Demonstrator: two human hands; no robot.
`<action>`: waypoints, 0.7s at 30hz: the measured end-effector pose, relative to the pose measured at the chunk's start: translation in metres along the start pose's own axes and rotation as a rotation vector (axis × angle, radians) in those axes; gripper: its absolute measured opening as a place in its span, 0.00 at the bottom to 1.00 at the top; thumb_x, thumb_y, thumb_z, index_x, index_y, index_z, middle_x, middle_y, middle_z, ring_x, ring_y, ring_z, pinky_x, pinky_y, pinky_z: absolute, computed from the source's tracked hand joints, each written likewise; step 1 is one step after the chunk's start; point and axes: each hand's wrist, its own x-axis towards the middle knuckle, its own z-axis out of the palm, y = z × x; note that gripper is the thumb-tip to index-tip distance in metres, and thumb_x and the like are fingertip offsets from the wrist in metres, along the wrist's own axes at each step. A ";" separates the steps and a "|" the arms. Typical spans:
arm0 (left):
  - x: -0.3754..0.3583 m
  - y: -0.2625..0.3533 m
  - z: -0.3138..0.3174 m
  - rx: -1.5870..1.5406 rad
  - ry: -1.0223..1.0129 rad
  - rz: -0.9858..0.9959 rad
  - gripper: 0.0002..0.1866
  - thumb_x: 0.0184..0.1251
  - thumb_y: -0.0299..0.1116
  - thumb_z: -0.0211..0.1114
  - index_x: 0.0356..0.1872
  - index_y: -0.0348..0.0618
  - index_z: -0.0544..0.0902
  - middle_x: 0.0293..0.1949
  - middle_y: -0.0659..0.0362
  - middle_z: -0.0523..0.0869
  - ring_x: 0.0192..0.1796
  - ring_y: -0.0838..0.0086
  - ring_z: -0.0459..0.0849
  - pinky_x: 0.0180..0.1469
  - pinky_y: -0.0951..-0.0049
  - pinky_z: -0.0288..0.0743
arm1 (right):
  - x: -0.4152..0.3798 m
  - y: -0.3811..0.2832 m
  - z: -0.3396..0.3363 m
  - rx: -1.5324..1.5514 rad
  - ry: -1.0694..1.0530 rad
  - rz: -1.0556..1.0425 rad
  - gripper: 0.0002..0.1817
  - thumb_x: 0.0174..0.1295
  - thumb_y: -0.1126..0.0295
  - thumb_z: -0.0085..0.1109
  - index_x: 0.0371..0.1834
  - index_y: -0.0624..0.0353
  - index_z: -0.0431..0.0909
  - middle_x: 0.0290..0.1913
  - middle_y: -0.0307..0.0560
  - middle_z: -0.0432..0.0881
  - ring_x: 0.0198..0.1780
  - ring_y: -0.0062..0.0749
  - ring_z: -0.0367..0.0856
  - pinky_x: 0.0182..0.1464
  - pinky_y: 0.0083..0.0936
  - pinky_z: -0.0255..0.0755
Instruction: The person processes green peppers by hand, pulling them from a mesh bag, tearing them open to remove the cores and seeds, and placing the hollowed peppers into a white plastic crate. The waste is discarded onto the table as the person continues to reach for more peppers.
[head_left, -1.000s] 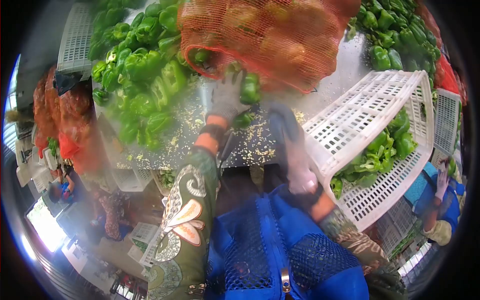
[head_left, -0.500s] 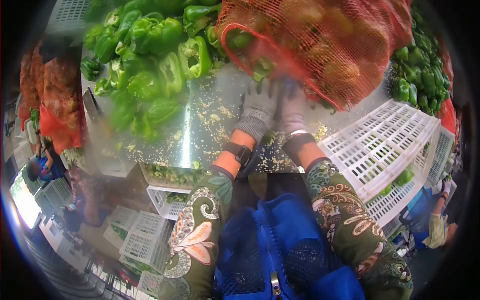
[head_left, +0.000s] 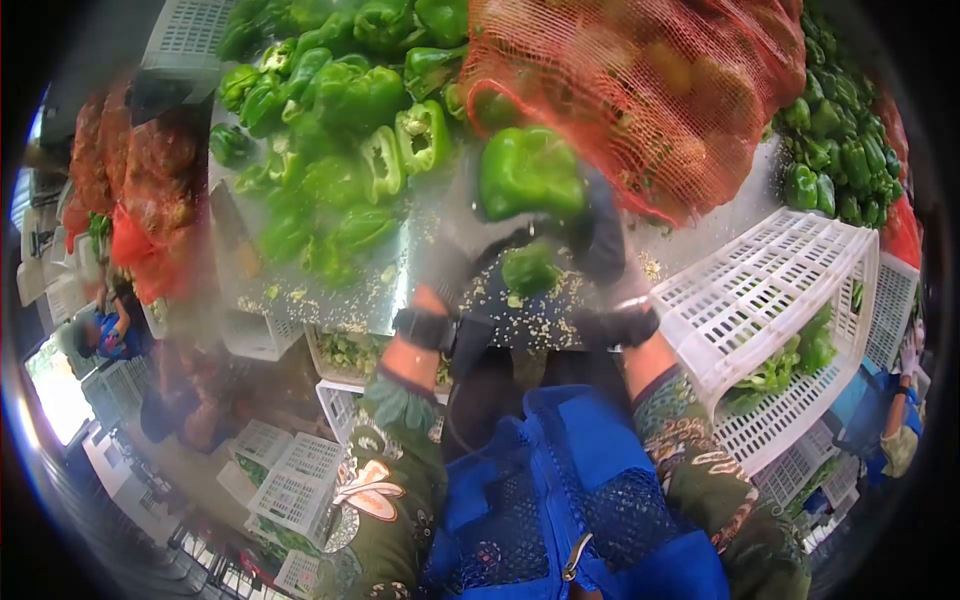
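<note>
A large green bell pepper [head_left: 532, 172] is held up between my two gloved hands in front of the bag's mouth. My left hand [head_left: 462, 225], blurred, grips its left side, and my right hand [head_left: 603, 235], in a smeared glove, closes on its right. A smaller green pepper [head_left: 531, 269] rests on the metal table [head_left: 350, 300] just below them, among scattered pale seeds. Right behind my hands lies a red mesh bag [head_left: 640, 90] full of rounded produce. Cut and whole green peppers [head_left: 345, 95] are heaped to the left.
A tilted white crate [head_left: 765, 300] with greens in it stands at the right table edge. Beyond it is another pile of green peppers [head_left: 845, 150]. More white crates [head_left: 300, 475] and red mesh sacks [head_left: 150, 190] are at the left, with other people in the background.
My hands were reaching forward at the bag's mouth; now they are drawn back, wider apart, holding up a large pepper. A small pepper now shows on the table below them.
</note>
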 end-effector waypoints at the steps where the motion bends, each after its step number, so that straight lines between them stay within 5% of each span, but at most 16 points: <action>1: -0.016 0.027 -0.008 -0.131 0.018 0.020 0.58 0.34 0.44 0.85 0.69 0.37 0.59 0.63 0.49 0.72 0.65 0.63 0.73 0.68 0.65 0.66 | -0.016 0.003 0.020 0.255 -0.112 0.074 0.31 0.71 0.45 0.43 0.69 0.53 0.64 0.61 0.47 0.75 0.59 0.34 0.75 0.55 0.38 0.75; 4: -0.063 0.078 -0.030 -0.123 0.036 0.168 0.56 0.39 0.39 0.83 0.71 0.39 0.58 0.66 0.51 0.68 0.68 0.64 0.68 0.70 0.63 0.62 | -0.056 -0.010 0.076 0.284 -0.092 0.033 0.27 0.72 0.52 0.45 0.68 0.58 0.65 0.59 0.47 0.75 0.61 0.35 0.74 0.63 0.30 0.68; 12: -0.128 0.135 -0.086 -0.472 0.103 -0.020 0.34 0.54 0.34 0.74 0.62 0.36 0.70 0.57 0.53 0.77 0.60 0.70 0.75 0.65 0.69 0.66 | -0.120 -0.008 0.127 -0.351 -0.258 0.042 0.30 0.64 0.65 0.52 0.70 0.59 0.60 0.62 0.47 0.72 0.63 0.31 0.72 0.59 0.29 0.72; 18: -0.157 0.123 -0.093 -0.406 0.326 0.092 0.18 0.64 0.29 0.66 0.53 0.36 0.76 0.50 0.57 0.79 0.53 0.74 0.77 0.58 0.74 0.71 | -0.132 0.025 0.152 0.007 -0.361 0.094 0.31 0.64 0.61 0.54 0.70 0.57 0.60 0.61 0.48 0.73 0.61 0.33 0.74 0.61 0.35 0.71; 21: -0.169 0.111 -0.090 -0.265 0.476 0.156 0.19 0.63 0.30 0.67 0.54 0.34 0.75 0.50 0.56 0.78 0.54 0.73 0.77 0.59 0.73 0.70 | -0.158 0.038 0.166 0.422 -0.234 0.423 0.30 0.65 0.59 0.55 0.68 0.57 0.63 0.59 0.46 0.75 0.60 0.32 0.75 0.62 0.33 0.70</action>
